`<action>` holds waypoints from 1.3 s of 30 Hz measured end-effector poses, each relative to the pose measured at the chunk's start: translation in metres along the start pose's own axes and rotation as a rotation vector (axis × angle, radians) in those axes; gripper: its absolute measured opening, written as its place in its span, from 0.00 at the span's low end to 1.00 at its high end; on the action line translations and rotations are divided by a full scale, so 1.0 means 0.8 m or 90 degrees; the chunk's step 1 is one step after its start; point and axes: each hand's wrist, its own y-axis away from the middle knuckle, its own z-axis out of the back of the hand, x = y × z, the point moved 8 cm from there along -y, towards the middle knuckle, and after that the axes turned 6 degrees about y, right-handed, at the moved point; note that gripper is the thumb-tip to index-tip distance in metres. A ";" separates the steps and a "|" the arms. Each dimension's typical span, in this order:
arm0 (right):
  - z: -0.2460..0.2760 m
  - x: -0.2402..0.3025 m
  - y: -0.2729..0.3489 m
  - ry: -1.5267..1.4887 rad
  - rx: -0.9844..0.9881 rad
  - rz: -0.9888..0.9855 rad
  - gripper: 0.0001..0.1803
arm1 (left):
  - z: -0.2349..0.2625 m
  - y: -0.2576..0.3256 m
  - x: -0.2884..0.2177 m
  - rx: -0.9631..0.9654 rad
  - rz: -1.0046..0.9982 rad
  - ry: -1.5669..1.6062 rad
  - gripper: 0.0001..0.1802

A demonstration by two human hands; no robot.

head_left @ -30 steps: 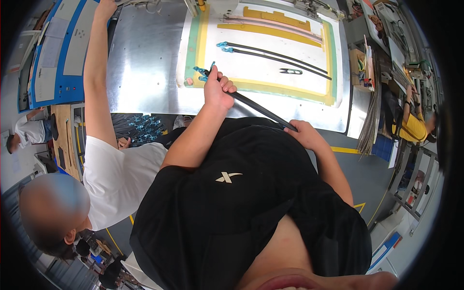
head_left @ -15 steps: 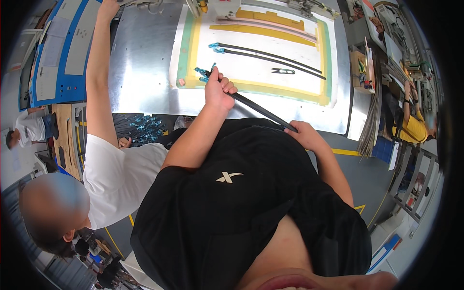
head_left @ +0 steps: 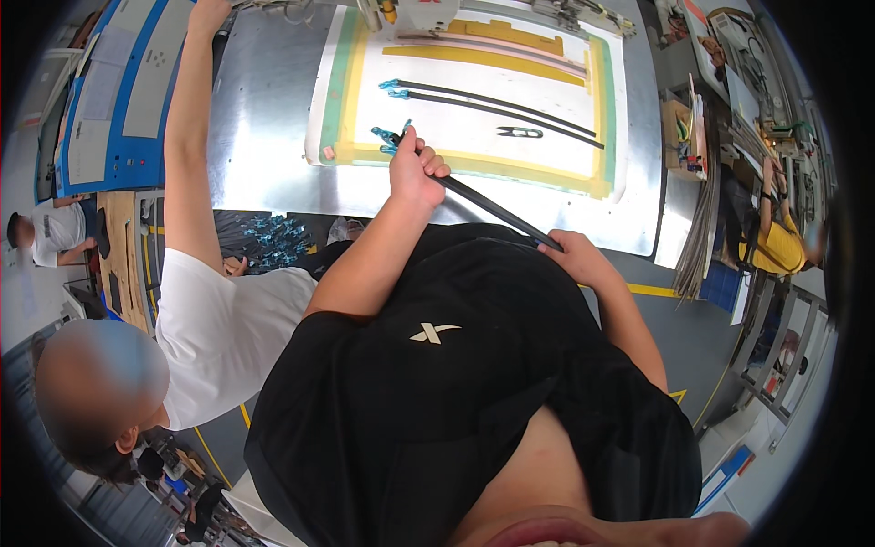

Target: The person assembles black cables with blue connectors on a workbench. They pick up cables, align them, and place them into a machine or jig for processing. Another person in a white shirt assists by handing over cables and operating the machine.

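My left hand [head_left: 420,170] is closed around a bundle of long thin black strips [head_left: 492,209], close below their bright blue ends [head_left: 386,139]. Farther along the same bundle, to the right and nearer my body, the fingers of my right hand [head_left: 578,257] pinch it. The bundle slants across the front edge of the metal table [head_left: 260,137]. Beyond my hands, two more black strips [head_left: 497,108] with blue ends lie side by side on a white panel [head_left: 456,128] edged with yellow and green tape. Small black thread snips [head_left: 519,132] rest near them.
A co-worker in a white shirt [head_left: 228,337] stands at my left, one arm reaching far forward. Many blue-ended strips [head_left: 273,242] lie heaped beside that person. Machine parts [head_left: 424,14] overhang the panel's far side. A blue and white cabinet [head_left: 123,109] stands at left.
The white panel, with its two strips and the snips, has slid a little to the left on the metal table. Both my hands keep their grip, almost unmoved.
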 end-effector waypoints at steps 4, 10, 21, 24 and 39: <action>0.005 -0.010 0.006 -0.006 -0.003 0.001 0.20 | -0.004 0.002 0.012 -0.007 -0.003 -0.002 0.19; 0.011 -0.029 0.013 -0.003 0.002 -0.004 0.20 | -0.008 0.002 0.032 -0.009 0.004 0.002 0.19; 0.023 -0.063 0.025 -0.014 0.005 -0.004 0.20 | -0.018 0.005 0.067 -0.012 0.003 0.004 0.19; 0.025 -0.074 0.027 -0.022 -0.001 -0.001 0.20 | -0.021 0.005 0.076 -0.014 0.003 0.005 0.19; 0.112 -0.143 0.119 -0.386 -0.095 0.023 0.15 | -0.046 -0.008 0.183 0.010 0.090 -0.078 0.16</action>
